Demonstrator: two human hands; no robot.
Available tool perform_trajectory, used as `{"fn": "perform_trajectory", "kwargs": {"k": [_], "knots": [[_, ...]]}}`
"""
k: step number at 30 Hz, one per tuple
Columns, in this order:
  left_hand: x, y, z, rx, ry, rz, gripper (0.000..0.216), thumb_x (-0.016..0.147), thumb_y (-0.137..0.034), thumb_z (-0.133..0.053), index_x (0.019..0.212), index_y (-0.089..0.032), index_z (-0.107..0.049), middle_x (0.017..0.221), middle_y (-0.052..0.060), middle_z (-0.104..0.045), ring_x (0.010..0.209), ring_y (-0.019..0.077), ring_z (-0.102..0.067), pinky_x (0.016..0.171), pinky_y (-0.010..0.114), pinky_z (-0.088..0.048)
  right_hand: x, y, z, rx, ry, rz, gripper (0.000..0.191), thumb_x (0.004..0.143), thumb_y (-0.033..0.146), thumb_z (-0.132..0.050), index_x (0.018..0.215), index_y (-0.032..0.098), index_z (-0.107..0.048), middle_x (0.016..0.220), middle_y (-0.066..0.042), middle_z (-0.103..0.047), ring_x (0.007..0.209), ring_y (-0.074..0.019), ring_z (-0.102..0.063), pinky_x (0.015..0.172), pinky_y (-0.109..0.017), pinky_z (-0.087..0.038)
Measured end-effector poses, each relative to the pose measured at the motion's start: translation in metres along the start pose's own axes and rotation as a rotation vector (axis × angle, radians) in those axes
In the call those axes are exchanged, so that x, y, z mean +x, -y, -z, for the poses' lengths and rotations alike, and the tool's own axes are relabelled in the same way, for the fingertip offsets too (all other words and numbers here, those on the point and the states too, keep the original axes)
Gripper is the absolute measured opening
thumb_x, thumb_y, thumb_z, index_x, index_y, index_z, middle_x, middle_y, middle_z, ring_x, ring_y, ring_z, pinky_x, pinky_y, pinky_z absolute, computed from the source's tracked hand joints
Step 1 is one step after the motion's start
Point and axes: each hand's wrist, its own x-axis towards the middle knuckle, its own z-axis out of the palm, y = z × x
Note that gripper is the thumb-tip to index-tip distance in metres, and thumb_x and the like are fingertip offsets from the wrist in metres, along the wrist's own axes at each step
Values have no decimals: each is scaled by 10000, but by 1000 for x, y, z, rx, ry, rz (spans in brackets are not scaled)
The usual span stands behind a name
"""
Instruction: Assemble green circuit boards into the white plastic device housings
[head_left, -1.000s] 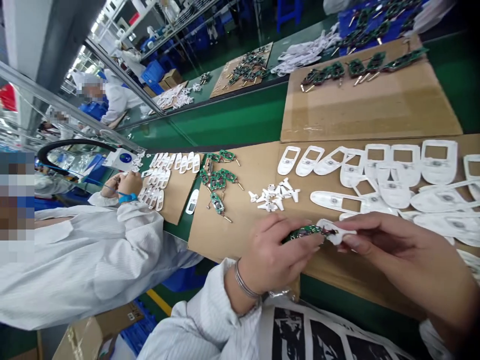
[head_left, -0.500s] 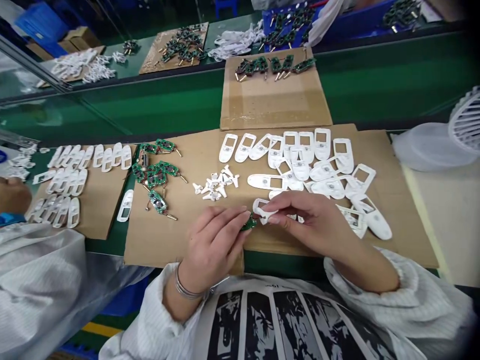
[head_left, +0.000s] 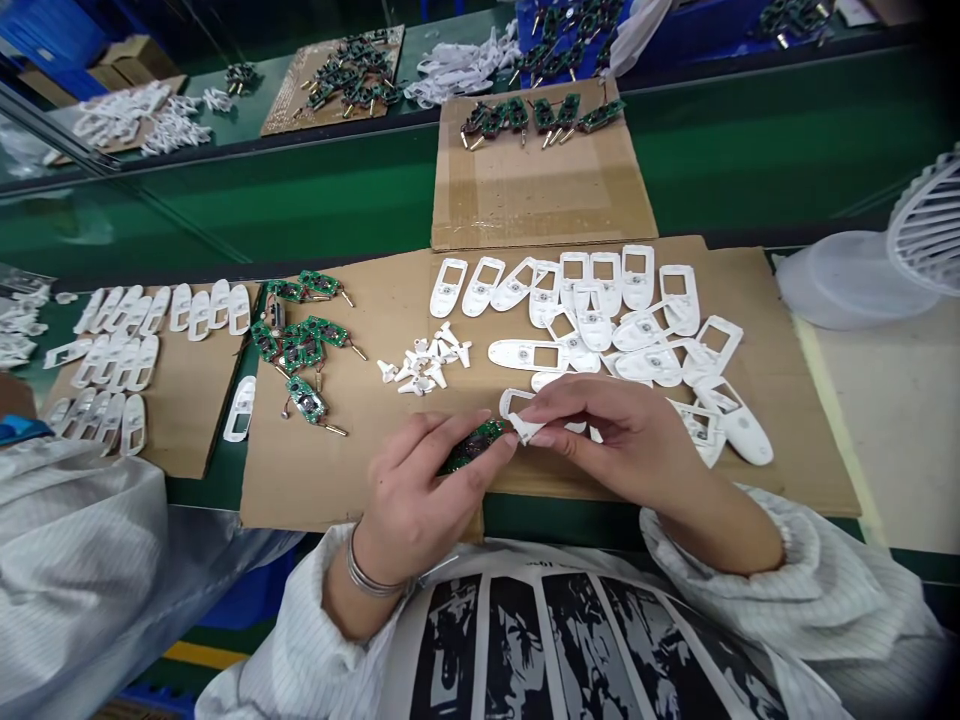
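My left hand (head_left: 427, 490) is closed on a green circuit board (head_left: 474, 445), its thumb and fingers along the board's edges. A small white plastic piece (head_left: 526, 428) is pinched between the thumb and forefinger of my right hand (head_left: 622, 435), right at the board's end. Whether the two parts are joined I cannot tell. Just behind them lies a white casing (head_left: 515, 400), partly covered by my right fingers. Small white plastic pieces (head_left: 426, 362) form a loose pile beyond my left hand. Several white casings with window cutouts (head_left: 525, 355) lie beyond my right hand.
More circuit boards (head_left: 304, 345) lie on the cardboard (head_left: 360, 480) at left. Rows of white casings (head_left: 139, 365) sit near a co-worker's sleeve (head_left: 82, 560). A raised cardboard sheet (head_left: 544, 200) holds boards at the back. A white fan (head_left: 930, 225) stands at right.
My left fingers have shifted, so more of the circuit board shows. The white piece in my right hand is now against the board's end. The whole view has shifted slightly.
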Motion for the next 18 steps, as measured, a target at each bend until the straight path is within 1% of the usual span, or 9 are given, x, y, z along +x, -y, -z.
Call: {"fn": "perform_trajectory", "kwargs": {"k": [3,6,10,18], "knots": [[2,-2,0,-15,-22,-7,396,769,-63,-689,1139,-191,-630,1083,115,-715,893,212,-642,765,362,-544,0,-1,1,-51,18,10,71,835,187,-677,900,209,-696,812,-24,-736,718,-135,-683,636,-236,-546],[2,-4,-1,-69,-29,8,392,757,-61,-706,1128,-129,-595,1087,130,-718,937,212,-657,808,362,-551,-1,-3,1,-71,36,16,66,836,187,-677,896,201,-699,798,-23,-737,702,-135,-678,621,-240,-529],[3,-6,-3,-121,-43,28,390,752,-64,-714,1116,-128,-590,1078,121,-725,959,203,-665,818,343,-555,-2,-5,1,-65,59,15,79,839,177,-673,909,202,-702,803,-19,-735,716,-137,-679,639,-245,-528],[4,-6,-4,-198,-37,38,392,752,-55,-708,1121,-120,-594,1072,122,-724,971,201,-663,825,348,-550,-2,-8,4,-60,114,21,68,846,220,-674,903,200,-706,797,-20,-733,712,-145,-681,653,-261,-538]]}}
